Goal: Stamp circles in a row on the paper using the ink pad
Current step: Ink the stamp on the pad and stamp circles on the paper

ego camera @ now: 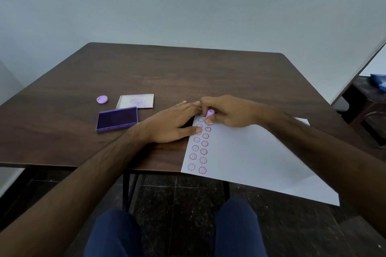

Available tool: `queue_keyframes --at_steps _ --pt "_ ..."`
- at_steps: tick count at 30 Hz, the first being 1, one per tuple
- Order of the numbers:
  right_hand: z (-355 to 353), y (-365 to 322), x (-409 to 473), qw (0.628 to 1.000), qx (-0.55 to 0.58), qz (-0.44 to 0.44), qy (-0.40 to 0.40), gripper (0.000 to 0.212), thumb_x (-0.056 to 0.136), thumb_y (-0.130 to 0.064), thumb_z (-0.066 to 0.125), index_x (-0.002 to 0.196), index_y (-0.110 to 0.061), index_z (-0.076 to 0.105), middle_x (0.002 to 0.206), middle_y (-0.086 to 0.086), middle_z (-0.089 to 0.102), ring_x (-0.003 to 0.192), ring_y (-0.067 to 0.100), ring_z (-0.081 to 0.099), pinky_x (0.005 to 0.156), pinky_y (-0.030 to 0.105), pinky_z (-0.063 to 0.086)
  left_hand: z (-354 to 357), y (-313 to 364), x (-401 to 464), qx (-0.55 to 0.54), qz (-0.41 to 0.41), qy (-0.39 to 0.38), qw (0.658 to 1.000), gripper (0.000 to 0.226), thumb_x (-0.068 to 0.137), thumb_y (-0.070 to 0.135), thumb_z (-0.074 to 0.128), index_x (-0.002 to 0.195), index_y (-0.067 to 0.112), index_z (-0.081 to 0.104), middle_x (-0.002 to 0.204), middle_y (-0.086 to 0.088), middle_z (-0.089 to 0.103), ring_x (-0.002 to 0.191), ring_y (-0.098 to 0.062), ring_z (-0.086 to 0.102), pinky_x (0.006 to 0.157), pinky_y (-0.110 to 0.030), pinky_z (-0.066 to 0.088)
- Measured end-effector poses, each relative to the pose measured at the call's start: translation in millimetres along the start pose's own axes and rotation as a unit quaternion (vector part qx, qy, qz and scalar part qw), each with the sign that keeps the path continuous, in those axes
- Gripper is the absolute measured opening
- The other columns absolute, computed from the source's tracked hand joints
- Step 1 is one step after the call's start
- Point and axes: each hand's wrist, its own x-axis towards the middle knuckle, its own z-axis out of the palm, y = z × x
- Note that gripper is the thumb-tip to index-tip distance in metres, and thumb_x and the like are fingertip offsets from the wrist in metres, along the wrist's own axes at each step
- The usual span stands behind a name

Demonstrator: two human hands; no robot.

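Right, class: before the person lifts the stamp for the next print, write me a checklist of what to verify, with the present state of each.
1. Paper held steady: ok, the left hand lies flat across its left edge.
2. Stamp in a firm grip: ok, the right hand pinches it at the top of the second row.
3. Rows of prints straight: ok, two neat columns.
4. Ink pad open and within reach: ok, left of the paper.
5. Stamp face still inked: cannot tell, it is hidden.
6. Paper fully on the table: not ok, its near corner overhangs the edge.
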Motion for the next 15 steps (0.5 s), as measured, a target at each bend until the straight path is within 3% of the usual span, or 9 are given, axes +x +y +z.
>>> queue_keyframes --at_steps 3,6,9,15 --pt "-7 6 -9 0.981 0.179 -0.003 0.08 0.013 0.099 -0.019 0.06 0.098 -0.007 0.057 0.089 -0.004 0.066 0.074 0.009 0.055 0.066 0.022 0.045 -1 0 -1 0.009 -0.009 -0.007 1.0 0.059 0.103 0.043 0.048 0.154 0.018 0.033 0.166 -0.001 0.027 0.152 -0.009 0.023 0.127 -0.042 0.011" --pt "-6 19 -19 0.942 0.308 -0.009 0.133 0.019 0.101 -0.016 0.057 0.098 0.003 0.053 0.088 0.002 0.065 0.068 0.011 0.051 0.061 0.022 0.043 -2 -1 -2 0.0 -0.02 -0.007 1.0 0.058 0.104 0.038 0.046 0.156 0.019 0.029 0.167 0.0 0.023 0.153 -0.007 0.017 0.127 -0.032 0.005" --pt "6 27 -24 0.921 0.357 0.008 0.153 0.025 0.099 -0.019 0.059 0.099 0.005 0.053 0.085 0.007 0.063 0.065 0.012 0.052 0.059 0.025 0.042 -2 -4 0 -0.029 -0.038 -0.013 0.999 0.058 0.106 0.03 0.045 0.159 0.02 0.023 0.168 0.003 0.018 0.153 -0.004 0.011 0.123 -0.022 0.001" --pt "23 27 -10 0.871 0.398 0.075 0.279 0.021 0.102 -0.014 0.055 0.095 0.005 0.054 0.079 0.013 0.06 0.06 0.018 0.048 0.055 0.028 0.041 -7 -14 21 -0.082 -0.126 -0.002 0.989 0.063 0.105 0.016 0.043 0.161 0.018 0.013 0.168 0.0 0.019 0.153 -0.014 0.019 0.12 -0.025 0.014"
